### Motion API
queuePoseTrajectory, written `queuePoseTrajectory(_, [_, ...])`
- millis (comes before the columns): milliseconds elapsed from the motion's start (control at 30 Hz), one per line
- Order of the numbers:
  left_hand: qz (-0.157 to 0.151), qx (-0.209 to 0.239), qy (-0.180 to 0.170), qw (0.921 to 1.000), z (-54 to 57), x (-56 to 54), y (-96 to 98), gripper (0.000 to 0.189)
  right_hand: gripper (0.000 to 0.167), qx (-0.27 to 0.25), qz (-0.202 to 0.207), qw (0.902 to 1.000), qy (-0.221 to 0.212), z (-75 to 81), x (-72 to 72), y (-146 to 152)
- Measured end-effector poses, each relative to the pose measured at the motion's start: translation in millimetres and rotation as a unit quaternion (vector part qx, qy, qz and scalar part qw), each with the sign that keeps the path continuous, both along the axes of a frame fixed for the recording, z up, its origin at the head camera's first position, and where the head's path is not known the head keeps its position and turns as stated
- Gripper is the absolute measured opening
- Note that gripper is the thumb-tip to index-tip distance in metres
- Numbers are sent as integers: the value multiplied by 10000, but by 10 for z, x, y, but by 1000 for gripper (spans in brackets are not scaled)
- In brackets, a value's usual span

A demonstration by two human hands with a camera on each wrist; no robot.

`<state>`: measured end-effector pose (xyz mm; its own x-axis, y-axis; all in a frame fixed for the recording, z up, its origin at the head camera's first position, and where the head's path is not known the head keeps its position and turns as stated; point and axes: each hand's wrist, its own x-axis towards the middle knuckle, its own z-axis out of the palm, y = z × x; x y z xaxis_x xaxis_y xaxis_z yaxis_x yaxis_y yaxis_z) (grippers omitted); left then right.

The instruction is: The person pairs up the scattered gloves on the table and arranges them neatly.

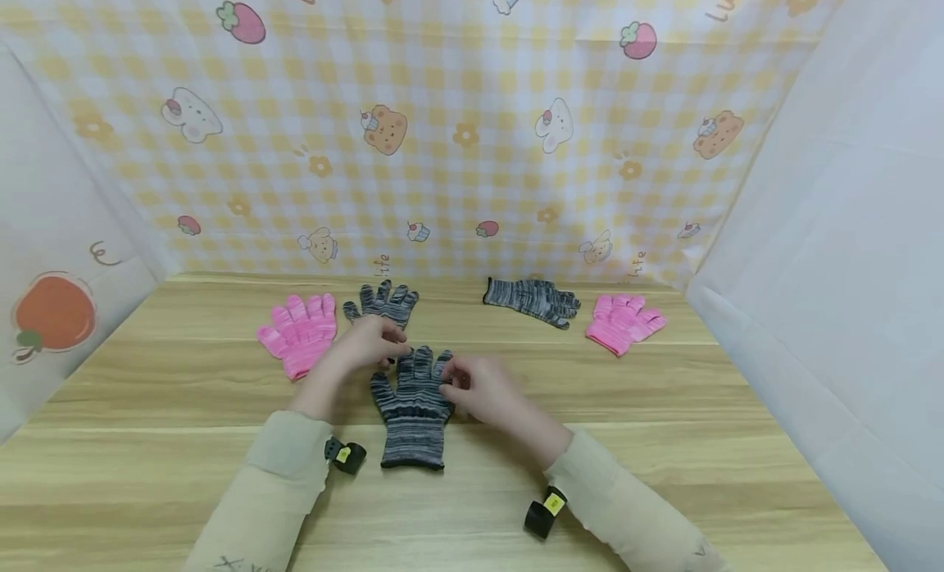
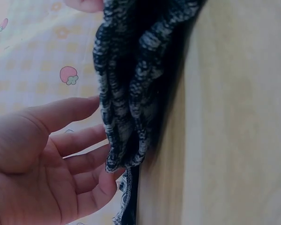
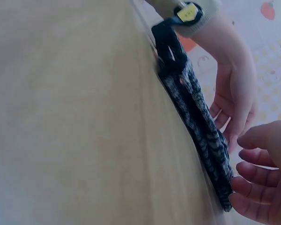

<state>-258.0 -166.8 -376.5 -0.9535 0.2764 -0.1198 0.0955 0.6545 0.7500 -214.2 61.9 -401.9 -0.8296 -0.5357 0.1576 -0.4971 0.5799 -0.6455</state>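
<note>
A grey-black striped knit glove [image 1: 416, 412] lies on the wooden table in front of the person, fingers pointing away and cuff toward the person. Loosely bent, the left hand [image 1: 369, 342] has its fingertips right at the ends of the glove's fingers. In the left wrist view, the thumb [image 2: 79, 110] and fingers of that hand are spread apart at the edge of the glove [image 2: 124, 93]. At the glove's right side is the right hand [image 1: 483, 385], thumb and index finger apart. Its relaxed fingers [image 3: 257, 174] overlap the glove's end [image 3: 220, 183] in the right wrist view.
Behind the left hand lies another grey-black glove [image 1: 383, 300], partly hidden, with a pink glove [image 1: 304, 334] to its left. A sideways grey-black glove [image 1: 531, 299] and a second pink glove [image 1: 623, 322] lie at the back right. A checked cloth [image 1: 472, 179] hangs behind the table.
</note>
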Motion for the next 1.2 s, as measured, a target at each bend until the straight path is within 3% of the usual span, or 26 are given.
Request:
queuePoseTrajectory(267, [-295, -83, -107, 9995, 5, -37, 40, 31, 15, 353, 935, 9950, 75, 30, 154, 16])
queuePoseTrajectory(567, [-413, -285, 125, 9987, -1, -64, 44, 9, 27, 706, 1871, 9786, 484, -13, 223, 35])
queuePoseTrajectory(933, [-395, -204, 221, 9988, -37, -97, 2, 9, 25, 1018, 2139, 9705, 459, -11, 262, 67])
queuePoseTrajectory(1200, [-322, -160, 102, 9993, -29, -98, -28, 13, 21, 1037, 2244, 9676, 508, -1, 267, 66])
